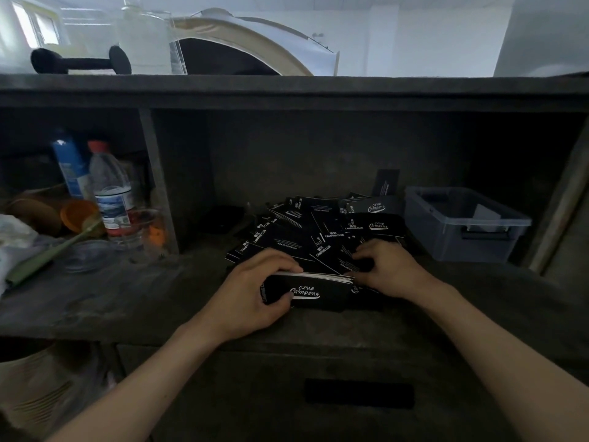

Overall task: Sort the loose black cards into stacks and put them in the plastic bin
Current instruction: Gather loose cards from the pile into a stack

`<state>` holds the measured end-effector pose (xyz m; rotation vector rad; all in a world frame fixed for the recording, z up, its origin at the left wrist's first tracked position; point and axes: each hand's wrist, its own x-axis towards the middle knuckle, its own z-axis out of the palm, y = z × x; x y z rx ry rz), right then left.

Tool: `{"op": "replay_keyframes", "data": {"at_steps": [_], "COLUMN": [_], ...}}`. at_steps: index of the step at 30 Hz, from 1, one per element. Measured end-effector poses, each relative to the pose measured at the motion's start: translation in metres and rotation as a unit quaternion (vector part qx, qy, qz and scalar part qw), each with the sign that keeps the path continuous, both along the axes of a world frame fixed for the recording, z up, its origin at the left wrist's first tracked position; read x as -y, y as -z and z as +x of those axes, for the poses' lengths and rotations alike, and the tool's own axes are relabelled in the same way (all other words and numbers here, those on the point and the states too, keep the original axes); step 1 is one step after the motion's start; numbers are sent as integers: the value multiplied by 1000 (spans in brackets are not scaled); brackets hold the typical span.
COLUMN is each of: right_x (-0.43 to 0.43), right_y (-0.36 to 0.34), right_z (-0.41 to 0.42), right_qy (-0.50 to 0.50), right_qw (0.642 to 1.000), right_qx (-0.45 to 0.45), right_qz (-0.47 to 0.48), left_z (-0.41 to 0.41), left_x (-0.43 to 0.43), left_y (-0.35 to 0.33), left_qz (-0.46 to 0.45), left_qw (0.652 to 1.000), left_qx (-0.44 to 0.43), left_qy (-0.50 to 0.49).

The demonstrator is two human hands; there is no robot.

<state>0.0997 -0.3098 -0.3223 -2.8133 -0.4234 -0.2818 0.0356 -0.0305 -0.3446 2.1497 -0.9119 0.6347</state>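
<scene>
The left hand's fingers curl over the top edge of a stack of black cards, with the thumb clamped on the printed face below, so the left hand grips the stack firmly. The stack stands on its long edge on the bench, its long axis running left to right between the two hands.

The right hand meets the stack's right end. Its fingers are curled down onto the loose cards there. Whether they pinch a card or only press on the heap I cannot tell.

Just behind both hands lies the heap of loose black cards, touching the stack and spreading toward the back of the recess.

The plastic bin stands to the right of the heap, just beside its right edge, and beyond the right hand. The right hand is plainly nearer to it. A finished stack would travel rightward and away from the person, probably most easily passed across to the right hand or carried over the heap.

Counted:
- One stack is in hand.
- One heap holds too many overlapping cards to number.
- One single card leans upright at the back.
- There is one bin, with something pale inside and no black stacks that I can make out.
</scene>
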Motion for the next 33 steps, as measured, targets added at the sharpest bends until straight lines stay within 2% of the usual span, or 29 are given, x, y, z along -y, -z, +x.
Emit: {"op": "replay_keyframes", "data": {"at_steps": [4, 9, 11, 14, 16, 17, 18, 19, 21, 23, 24, 33], "right_x": [2, -8, -17, -25, -21, -18, -14, -8, 1, 2, 2, 1], "right_y": [-1, -12, -19, -26, -25, -23, -21, -17, -8, 1, 4, -5], "right_z": [-5, -18, -30, -43, -40, -36, -29, -21, -8, -4, -4, -21], "right_qy": [-41, -64, -104, -160, -153, -132, -99, -54, 21, 56, 61, 58], "right_qw": [999, 974, 957, 913, 880, 873, 881, 906, 967, 992, 994, 992], "right_qx": [29, 141, 106, -54, -137, -139, -107, -51, 32, 38, 40, 54], "right_qz": [10, 165, 250, 371, 428, 449, 451, 417, 253, 105, 77, 102], "left_z": [-1, 1, 1, 1, 1, 0, -1, -1, -1, 1, 1, 2], "left_x": [0, -2, -2, -1, -1, -1, -1, 0, 0, -1, -1, -1], "left_y": [0, 1, 1, 1, 2, 1, 1, 2, 2, 3, 3, 4], "left_qz": [3, 7, 8, 9, 5, 2, 1, 1, 14, 26, 28, 20], "left_qw": [1000, 1000, 1000, 1000, 999, 999, 999, 999, 1000, 1000, 999, 999], "left_qx": [3, 4, 2, -10, -28, -36, -41, -38, -17, -5, -4, -10], "left_qy": [-4, -6, -6, -4, -16, -22, -23, -20, -11, -13, -19, -29]}}
